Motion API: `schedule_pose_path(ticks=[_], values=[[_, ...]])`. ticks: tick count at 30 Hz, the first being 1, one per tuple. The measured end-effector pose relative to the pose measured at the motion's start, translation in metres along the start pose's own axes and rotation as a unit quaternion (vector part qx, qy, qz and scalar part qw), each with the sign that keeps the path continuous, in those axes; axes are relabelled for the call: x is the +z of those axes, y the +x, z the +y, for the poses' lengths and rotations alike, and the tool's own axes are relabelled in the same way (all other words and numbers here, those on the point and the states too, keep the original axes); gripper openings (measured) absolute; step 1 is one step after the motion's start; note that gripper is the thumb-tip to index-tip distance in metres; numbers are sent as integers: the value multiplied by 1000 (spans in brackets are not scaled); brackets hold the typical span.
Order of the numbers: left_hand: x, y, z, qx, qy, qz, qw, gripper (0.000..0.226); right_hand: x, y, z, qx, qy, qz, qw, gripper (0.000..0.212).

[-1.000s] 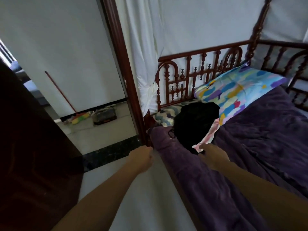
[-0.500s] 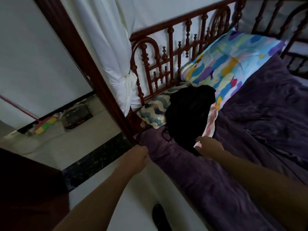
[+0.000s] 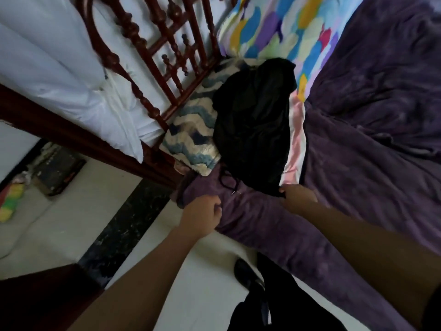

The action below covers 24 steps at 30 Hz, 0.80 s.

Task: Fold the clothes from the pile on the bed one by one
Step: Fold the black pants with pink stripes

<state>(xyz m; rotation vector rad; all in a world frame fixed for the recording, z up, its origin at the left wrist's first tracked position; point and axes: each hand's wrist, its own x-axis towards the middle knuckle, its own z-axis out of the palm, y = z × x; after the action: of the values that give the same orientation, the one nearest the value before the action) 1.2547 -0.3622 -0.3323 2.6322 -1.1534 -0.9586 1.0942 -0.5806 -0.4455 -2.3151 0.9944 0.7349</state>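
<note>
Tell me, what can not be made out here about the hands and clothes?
- Head view: fingers of the right hand are hidden by the hand itself at the edge of the black garment; grip unconfirmed.
- Head view: the left hand curls away from the camera; whether it holds the purple blanket is unclear.
- The black garment is too dark to identify.
- The pink-and-white cloth is mostly covered by it.

Carved red-brown headboard [image 3: 112, 59] (white curtain [image 3: 59, 68] behind)

Inventory, as I count it:
- my hands, two: left hand [image 3: 200, 217], right hand [image 3: 298, 198]
- black garment [image 3: 253, 120], one
- pink-striped garment [image 3: 296, 144], one
- pillows, two: multicoloured pillow [image 3: 274, 27], chevron pillow [image 3: 193, 139]
- purple blanket [image 3: 370, 151], one
- shoe [image 3: 245, 273], one
</note>
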Motion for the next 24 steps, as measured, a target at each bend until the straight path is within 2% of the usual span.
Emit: schedule_pose_path(ticks=[4, 7, 10, 11, 13, 15, 16, 17, 18, 20, 22, 23, 24], values=[[19, 52, -2, -8, 15, -8, 1000, 29, 19, 54, -2, 1, 35, -5, 999, 47], [36, 88, 1, 4, 28, -24, 999, 26, 36, 82, 2, 3, 10, -13, 1000, 55], [44, 119, 10, 23, 44, -26, 998, 26, 48, 91, 7, 12, -41, 24, 999, 38], [46, 128, 14, 31, 49, -30, 998, 29, 48, 93, 7, 19, -25, 35, 999, 29], [46, 144, 24, 54, 64, -40, 996, 40, 35, 96, 8, 50, 123, 36, 991, 18], [45, 160, 33, 76, 75, -44, 993, 52, 13, 97, 12, 75, 310, -16, 948, 16], [43, 168, 38, 83, 79, -47, 992, 57, 4, 94, 17, 76, 362, -26, 929, 16], [42, 175, 42, 83, 83, -55, 992, 60, -4, 90, 22, 72, 364, -33, 928, 14], [41, 181, 45, 78, 90, -68, 991, 61, -9, 86, 28, 62, 321, -35, 944, 13], [41, 190, 47, 62, 112, -97, 987, 60, -9, 77, 35, 36, 188, -45, 980, 41], [46, 194, 43, 57, 133, -110, 983, 59, 3, 70, 31, -3, 129, -80, 988, 72], [49, 194, 39, 62, 143, -115, 981, 59, 11, 67, 25, -22, 89, -91, 992, 75], [52, 194, 35, 70, 156, -121, 978, 60, 20, 65, 19, -31, 42, -93, 994, 68]])
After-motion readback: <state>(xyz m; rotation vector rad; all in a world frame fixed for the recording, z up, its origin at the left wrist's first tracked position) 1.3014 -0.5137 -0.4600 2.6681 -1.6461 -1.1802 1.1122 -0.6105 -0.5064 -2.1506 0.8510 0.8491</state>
